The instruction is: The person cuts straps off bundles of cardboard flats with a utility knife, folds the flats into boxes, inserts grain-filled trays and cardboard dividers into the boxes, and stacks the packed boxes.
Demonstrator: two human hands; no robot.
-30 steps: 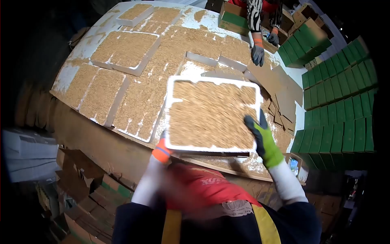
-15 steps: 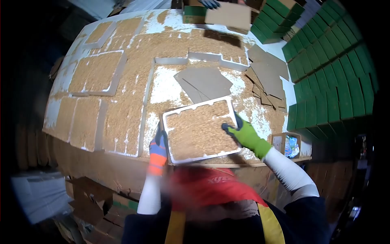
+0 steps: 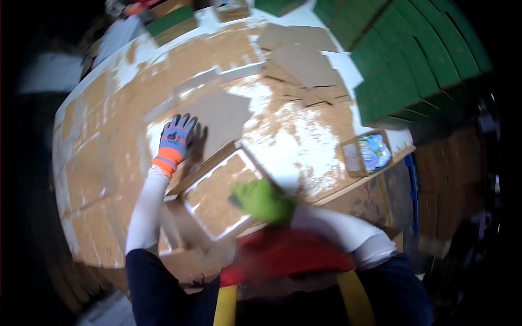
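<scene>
A white-rimmed tray (image 3: pixel 220 193) filled with tan grains lies at the table's near edge, turned at an angle. My right hand (image 3: pixel 263 201), in a green glove and blurred, is over the tray's right side; its fingers are too smeared to tell what they grip. My left hand (image 3: pixel 176 136), in a blue and orange glove, is raised beyond the tray's upper left with fingers spread and holds nothing. Below and right of it lies a flat grey cardboard sheet (image 3: pixel 225 117). A narrow brown cardboard edge (image 3: pixel 209 165) runs along the tray's far side.
Tan grains and white powder cover the table (image 3: pixel 288 157). More cardboard sheets (image 3: pixel 304 60) lie at the back right. Stacked green boxes (image 3: pixel 413 65) line the right side. A small open box (image 3: pixel 353 157) with blue packets stands at the right edge.
The filled tray has come down onto the table and turned. My left hand has let go of it and moved up and left. The view has swung to the right.
</scene>
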